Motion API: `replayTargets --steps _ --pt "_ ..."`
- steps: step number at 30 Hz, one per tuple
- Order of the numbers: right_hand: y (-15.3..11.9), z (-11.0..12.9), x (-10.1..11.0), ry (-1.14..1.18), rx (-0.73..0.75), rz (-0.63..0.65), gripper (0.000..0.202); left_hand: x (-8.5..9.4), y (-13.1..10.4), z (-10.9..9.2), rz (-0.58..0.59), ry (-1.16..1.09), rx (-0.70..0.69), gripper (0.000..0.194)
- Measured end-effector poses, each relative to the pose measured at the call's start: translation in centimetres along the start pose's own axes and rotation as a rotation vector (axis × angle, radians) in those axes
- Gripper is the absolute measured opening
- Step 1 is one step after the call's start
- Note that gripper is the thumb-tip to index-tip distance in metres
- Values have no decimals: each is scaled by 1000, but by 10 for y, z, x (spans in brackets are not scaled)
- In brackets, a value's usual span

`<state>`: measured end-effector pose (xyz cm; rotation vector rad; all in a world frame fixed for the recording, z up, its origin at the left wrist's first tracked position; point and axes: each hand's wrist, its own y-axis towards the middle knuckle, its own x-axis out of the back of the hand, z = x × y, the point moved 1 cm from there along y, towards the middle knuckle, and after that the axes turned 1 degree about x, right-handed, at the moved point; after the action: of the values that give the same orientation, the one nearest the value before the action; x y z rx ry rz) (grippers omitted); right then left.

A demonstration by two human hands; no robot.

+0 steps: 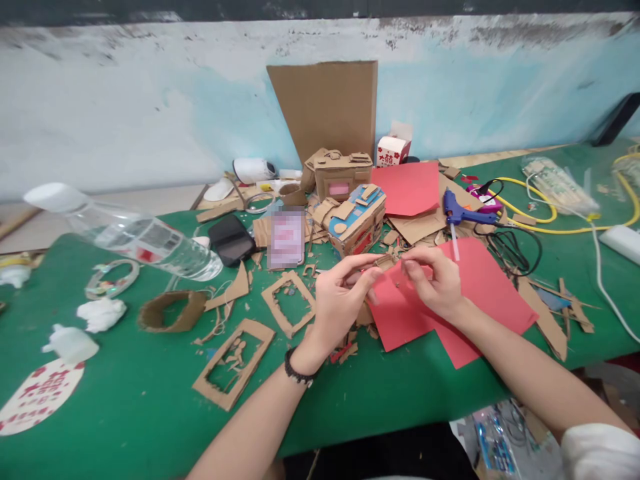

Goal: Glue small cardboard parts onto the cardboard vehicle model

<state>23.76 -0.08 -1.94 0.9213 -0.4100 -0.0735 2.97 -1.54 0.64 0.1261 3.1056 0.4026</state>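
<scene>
Here, the left hand (343, 293) curls its fingers round a small cardboard piece (385, 262), held above the red paper (403, 317). Beside it, the right hand (435, 280) brings thumb and fingertips close together; whether they pinch anything, I cannot tell. Beyond the hands sit a blue-topped cardboard model (353, 217) and, rightward, a blue glue gun (463, 212).

The tabletop (150, 380) looked smooth, with a faint sheen. The frames (233, 363) were matt brown corrugated cardboard, rough along their cut edges. The bottle (135, 233) was clear, glossy plastic; the glue gun (465, 210) was blue plastic. The red sheets (407, 190) looked like matt paper.
</scene>
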Motion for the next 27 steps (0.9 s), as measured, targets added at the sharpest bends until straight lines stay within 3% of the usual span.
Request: replayTargets --steps 5,8,14,18,27 --pt "0 -7 4 130 -66 -117 28 1 1 1 -28 13 5 33" --pt "3 -8 7 184 -85 -149 22 1 2 3 -38 28 5 36" --pt "7 -3 8 83 -159 -43 15 1 3 3 -62 12 16 39" --pt "8 3 3 25 -118 4 7 0 2 3 -46 23 27 39" --pt "8 8 1 -11 -36 4 12 -1 -1 8 51 29 17 37"
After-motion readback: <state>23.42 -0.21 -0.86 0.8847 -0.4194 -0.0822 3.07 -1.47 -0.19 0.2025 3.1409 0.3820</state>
